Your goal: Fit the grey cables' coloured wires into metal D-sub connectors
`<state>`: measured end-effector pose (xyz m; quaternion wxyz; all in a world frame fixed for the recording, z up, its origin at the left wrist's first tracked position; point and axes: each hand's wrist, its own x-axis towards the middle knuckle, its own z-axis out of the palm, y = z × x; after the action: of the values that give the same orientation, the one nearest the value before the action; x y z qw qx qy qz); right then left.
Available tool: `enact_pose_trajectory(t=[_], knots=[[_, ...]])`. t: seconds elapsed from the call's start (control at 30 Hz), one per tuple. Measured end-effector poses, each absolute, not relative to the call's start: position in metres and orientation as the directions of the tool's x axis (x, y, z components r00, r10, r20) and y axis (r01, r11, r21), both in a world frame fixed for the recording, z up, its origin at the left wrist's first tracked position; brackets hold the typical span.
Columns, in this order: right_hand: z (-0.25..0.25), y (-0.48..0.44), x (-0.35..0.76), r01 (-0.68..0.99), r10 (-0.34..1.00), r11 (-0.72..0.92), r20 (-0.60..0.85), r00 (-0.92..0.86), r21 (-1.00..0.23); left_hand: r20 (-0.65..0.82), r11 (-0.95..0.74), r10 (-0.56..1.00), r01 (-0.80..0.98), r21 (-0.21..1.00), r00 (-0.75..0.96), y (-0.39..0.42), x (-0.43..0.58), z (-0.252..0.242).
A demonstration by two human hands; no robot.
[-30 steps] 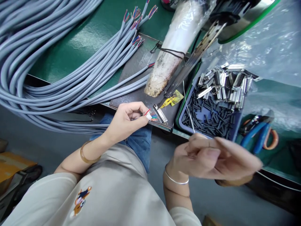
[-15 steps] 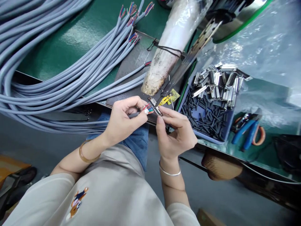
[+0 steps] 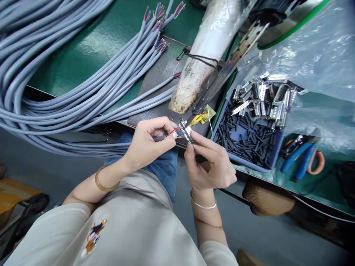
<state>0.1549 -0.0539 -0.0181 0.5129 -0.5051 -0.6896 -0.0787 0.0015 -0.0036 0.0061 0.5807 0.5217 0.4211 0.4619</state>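
Note:
My left hand (image 3: 149,140) is closed on the stripped end of a grey cable, whose coloured wires (image 3: 177,132) fan out past the thumb and finger. In my right hand (image 3: 210,159) a metal multi-pin connector (image 3: 184,130) is pinched between thumb and fingertips, its row of pins facing the wires. Wires and pins meet or nearly meet; whether any wire is joined to a pin is too small to tell. Just beyond the connector are a yellow tip (image 3: 197,119) and a dark metal rod (image 3: 210,92), close to the right fingertips.
Many grey cables (image 3: 97,92) lie across the left of the green bench. A plastic-wrapped tube (image 3: 199,62) slants down in the middle. Right of it, a blue tray (image 3: 251,167) holds black sleeves (image 3: 246,142) and loose connectors (image 3: 266,96). Blue-handled cutters (image 3: 301,157) lie farther right.
The whole view has shifted slightly, so the bench things appear a little to the right. Both hands keep their grips, and the connector has turned slightly.

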Motion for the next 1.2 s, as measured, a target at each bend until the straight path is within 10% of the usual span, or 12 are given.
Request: enact_pose_trajectory(t=[0.27, 0.57, 1.2], knots=[[-0.013, -0.053, 0.148, 0.462, 0.822, 0.355, 0.507, 0.261, -0.813, -0.166, 0.268, 0.912, -0.237, 0.934, 0.376, -0.005, -0.009, 0.007], [-0.015, -0.051, 0.149, 0.684, 0.705, 0.453, 0.699, 0.117, -0.572, -0.029, 0.063, 0.981, -0.171, 0.983, 0.193, -0.007, 0.002, 0.006], [-0.013, -0.044, 0.153, 0.654, 0.732, 0.467, 0.675, 0.093, -0.596, 0.05, -0.04, 0.988, -0.073, 0.997, 0.143, -0.005, 0.005, 0.005]])
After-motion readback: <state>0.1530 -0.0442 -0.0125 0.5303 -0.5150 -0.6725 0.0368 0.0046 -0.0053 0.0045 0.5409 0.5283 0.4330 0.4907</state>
